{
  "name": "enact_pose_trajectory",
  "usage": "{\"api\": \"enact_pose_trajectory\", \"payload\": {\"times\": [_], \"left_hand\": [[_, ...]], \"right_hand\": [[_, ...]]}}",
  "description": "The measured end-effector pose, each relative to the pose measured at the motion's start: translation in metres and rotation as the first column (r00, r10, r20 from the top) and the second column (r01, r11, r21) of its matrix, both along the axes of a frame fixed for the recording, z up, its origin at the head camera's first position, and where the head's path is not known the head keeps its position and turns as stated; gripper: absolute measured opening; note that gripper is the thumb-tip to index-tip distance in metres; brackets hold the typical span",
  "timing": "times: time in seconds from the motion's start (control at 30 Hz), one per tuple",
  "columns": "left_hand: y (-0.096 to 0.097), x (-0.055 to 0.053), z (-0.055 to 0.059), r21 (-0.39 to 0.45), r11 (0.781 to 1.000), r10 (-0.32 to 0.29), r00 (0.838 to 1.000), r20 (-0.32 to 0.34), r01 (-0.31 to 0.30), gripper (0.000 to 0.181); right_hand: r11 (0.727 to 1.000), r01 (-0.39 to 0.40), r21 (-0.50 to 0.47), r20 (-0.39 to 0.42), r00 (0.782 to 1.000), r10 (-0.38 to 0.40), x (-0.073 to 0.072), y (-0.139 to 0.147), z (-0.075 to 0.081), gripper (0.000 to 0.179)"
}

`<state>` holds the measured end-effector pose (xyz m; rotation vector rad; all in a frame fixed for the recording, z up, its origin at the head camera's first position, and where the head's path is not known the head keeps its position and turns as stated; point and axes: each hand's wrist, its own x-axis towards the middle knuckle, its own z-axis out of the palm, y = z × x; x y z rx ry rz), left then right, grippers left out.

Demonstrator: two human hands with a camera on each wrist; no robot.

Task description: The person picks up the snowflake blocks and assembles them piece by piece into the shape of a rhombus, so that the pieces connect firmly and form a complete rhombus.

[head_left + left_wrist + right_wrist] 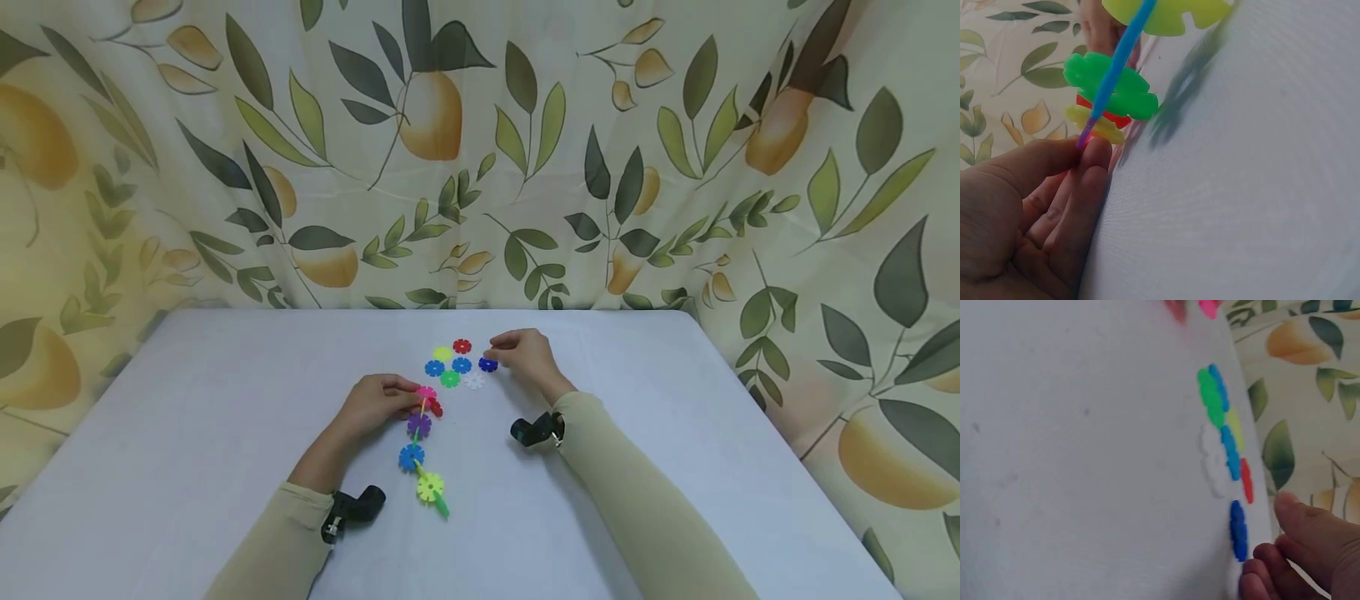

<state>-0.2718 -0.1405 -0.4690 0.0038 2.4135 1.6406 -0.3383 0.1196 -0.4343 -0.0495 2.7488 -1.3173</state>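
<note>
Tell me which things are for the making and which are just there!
Probably for the making:
flower-disc chain, pinched by the left hand
dark blue disc, beside the right hand
other loose discs

Just there:
patterned curtain
white table
black wrist cameras

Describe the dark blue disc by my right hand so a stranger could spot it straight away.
On the white table, look toward the far edge for a cluster of loose flower-shaped discs. The dark blue disc lies at the cluster's right end, close to your right hand. Its deep shade sets it apart from the two lighter blue discs.
</note>
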Motion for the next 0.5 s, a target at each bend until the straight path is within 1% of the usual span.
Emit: {"api": "enact_pose_trajectory", "payload": {"times": [0.1, 0.17, 0.3, 0.5], "left_hand": [[0.000, 0.000, -0.002, 0.003, 1.000, 0.001, 1.000, 0.001, -0.001, 0.022], [0.001, 0.000, -0.002, 0.001, 1.000, 0.000, 1.000, -0.003, 0.000, 0.022], [0.001, 0.000, -0.001, 0.000, 1.000, 0.005, 1.000, -0.006, -0.005, 0.022], [0.000, 0.000, 0.000, 0.002, 1.000, 0.004, 1.000, -0.003, -0.004, 0.022]], "right_hand": [[0.999, -0.023, 0.043, 0.028, 0.999, 0.022, -0.004, -0.002, -0.007, 0.034], [0.996, -0.039, 0.079, 0.021, 0.999, 0.037, -0.005, -0.005, -0.009, 0.033], [0.988, -0.058, 0.146, 0.002, 0.998, 0.058, -0.006, -0.009, -0.007, 0.026], [0.985, -0.050, 0.162, 0.019, 0.999, 0.048, -0.007, -0.011, -0.007, 0.021]]}}
